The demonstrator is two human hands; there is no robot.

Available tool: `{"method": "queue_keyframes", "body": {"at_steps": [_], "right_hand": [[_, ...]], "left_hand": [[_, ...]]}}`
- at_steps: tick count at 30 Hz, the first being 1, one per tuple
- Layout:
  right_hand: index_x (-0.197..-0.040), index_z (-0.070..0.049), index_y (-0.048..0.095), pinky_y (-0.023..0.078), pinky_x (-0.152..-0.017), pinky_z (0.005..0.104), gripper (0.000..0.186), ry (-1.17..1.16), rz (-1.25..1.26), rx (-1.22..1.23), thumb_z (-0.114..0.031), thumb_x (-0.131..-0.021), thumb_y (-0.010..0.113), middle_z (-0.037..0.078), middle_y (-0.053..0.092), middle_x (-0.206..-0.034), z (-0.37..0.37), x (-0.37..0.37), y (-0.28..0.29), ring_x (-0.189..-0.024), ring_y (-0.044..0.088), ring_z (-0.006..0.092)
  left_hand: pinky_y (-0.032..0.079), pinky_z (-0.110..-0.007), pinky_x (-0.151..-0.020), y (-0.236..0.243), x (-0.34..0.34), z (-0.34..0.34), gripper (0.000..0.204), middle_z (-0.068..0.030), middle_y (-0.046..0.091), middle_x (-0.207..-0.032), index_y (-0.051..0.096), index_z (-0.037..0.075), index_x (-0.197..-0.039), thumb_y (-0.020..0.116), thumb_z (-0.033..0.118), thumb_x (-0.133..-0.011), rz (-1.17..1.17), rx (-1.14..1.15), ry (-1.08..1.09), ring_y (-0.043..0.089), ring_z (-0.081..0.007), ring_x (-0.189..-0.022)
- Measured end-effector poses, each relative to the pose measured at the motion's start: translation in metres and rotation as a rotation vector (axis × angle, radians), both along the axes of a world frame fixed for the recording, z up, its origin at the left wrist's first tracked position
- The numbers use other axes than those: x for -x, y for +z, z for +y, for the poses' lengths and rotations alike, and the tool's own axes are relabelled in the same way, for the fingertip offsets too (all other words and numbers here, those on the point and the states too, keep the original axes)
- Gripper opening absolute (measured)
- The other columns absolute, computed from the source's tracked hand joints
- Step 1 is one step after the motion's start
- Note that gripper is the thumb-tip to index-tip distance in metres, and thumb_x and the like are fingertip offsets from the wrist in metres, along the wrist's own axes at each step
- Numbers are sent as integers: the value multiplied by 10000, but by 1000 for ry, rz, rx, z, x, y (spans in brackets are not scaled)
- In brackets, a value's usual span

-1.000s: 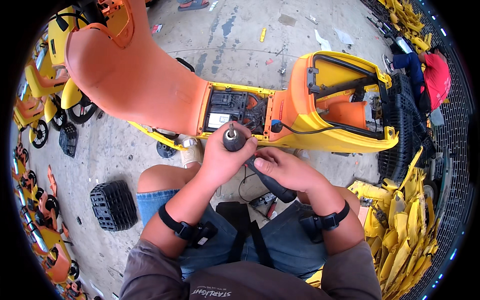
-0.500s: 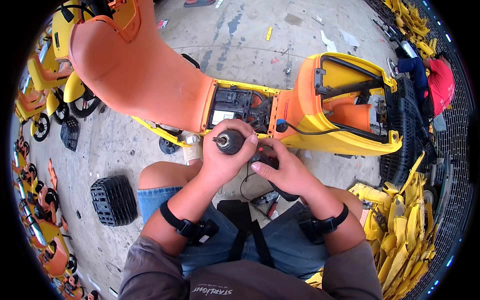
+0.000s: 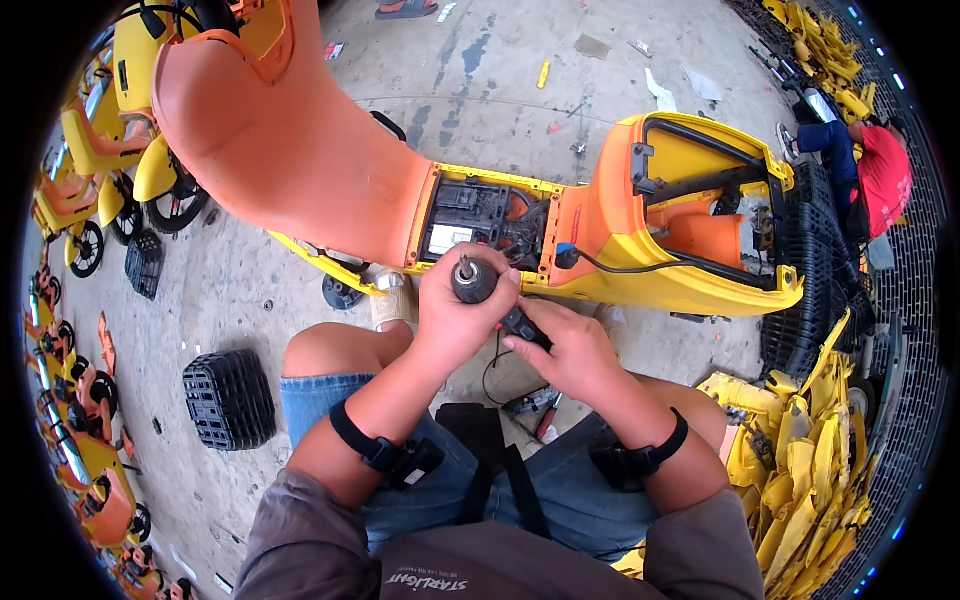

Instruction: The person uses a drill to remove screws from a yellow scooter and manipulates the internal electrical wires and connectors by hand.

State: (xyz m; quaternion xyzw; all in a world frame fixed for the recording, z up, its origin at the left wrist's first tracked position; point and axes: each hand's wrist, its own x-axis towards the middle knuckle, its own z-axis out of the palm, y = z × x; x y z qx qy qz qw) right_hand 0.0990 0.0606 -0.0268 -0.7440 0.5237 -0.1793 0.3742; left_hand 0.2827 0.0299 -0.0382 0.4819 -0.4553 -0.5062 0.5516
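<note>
Both hands are on a black cordless drill (image 3: 474,283) in front of my knees. My left hand (image 3: 447,322) is wrapped round its front end, and the bit sticks up from the chuck beside the thumb. My right hand (image 3: 575,345) closes on the handle side, its fingers partly hidden. Just beyond the hands lies an orange and yellow scooter body (image 3: 350,190). Its open compartment (image 3: 468,200) shows black parts and wiring. A black cable (image 3: 625,268) with a blue end rests over the yellow tail section.
Tools (image 3: 535,405) lie on the floor between my legs. A black plastic crate (image 3: 229,400) sits at the left. Broken yellow panels (image 3: 800,470) are heaped at the right. More yellow scooters (image 3: 110,150) stand far left, and a person in red (image 3: 882,180) sits far right.
The drill has turned in my hands: its bit pointed left and now points up and away. My right hand has shifted over the handle, whose lower end is now out of sight.
</note>
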Motion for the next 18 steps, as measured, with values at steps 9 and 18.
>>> {"method": "queue_keyframes", "body": {"at_steps": [9,18], "right_hand": [[-1163,25,639,506,-739,279,596,-120,-374,-803,-510,-929,756,45,688,-889,-10,16,0,-820,618,112],[-1132,27,647,505,-772,283,563,-105,-359,-737,-486,-929,758,48,706,-931,-8,14,-1,-832,623,109]], "left_hand": [[560,-329,-816,5,-4,3,134,-104,681,-930,610,24,-913,726,-30,-874,38,129,-143,668,-160,-870],[562,-336,-814,10,-10,3,141,-101,680,-929,608,24,-910,728,-33,-862,11,133,-191,676,-166,-870]]}}
